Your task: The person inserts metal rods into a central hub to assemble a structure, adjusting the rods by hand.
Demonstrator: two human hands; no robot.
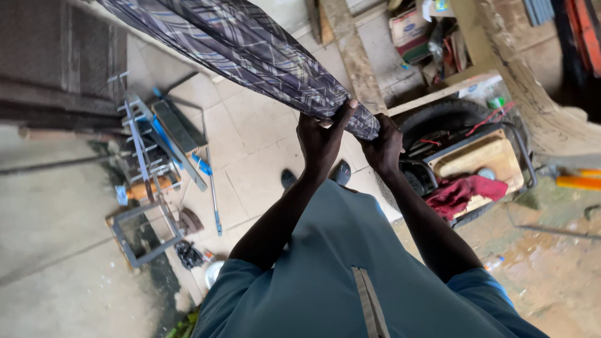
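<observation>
**Q:** What's in hand right now?

**Me:** Closed umbrella [250, 56], plaid grey-purple fabric. It runs from the upper left down to my hands, held out in front of me above the floor. Left hand [322, 141] wraps the gathered lower end, fingers [343, 114] clenched around the cloth. Right hand [383, 147] grips just beside it at the very tip of the bundle, also closed on the fabric. The two hands nearly touch.

**Q:** Which step, by your reading?

**Me:** Looks like I'm bunching the canopy tight at one end. Folds lie fairly even along the length, so I'd judge the gathering well along. The next move calls for a firm hold with one hand while the other shifts, or the folds will spring loose. What's under my palms is hidden; I can't tell if there's a strap or catch.

**Q:** Surface? Room?

**Me:** No bench under the work. I'm standing on a tiled floor [250, 144], shoes just showing below my hands. Metal frame pieces [147, 188] and tools lie to the left. To the right sits a small generator [476, 159] with a red rag [466, 191] on it, a tyre behind. Cardboard boxes [410, 28] and timber at the top. Workshop yard, cluttered, ground damp in places.
</observation>
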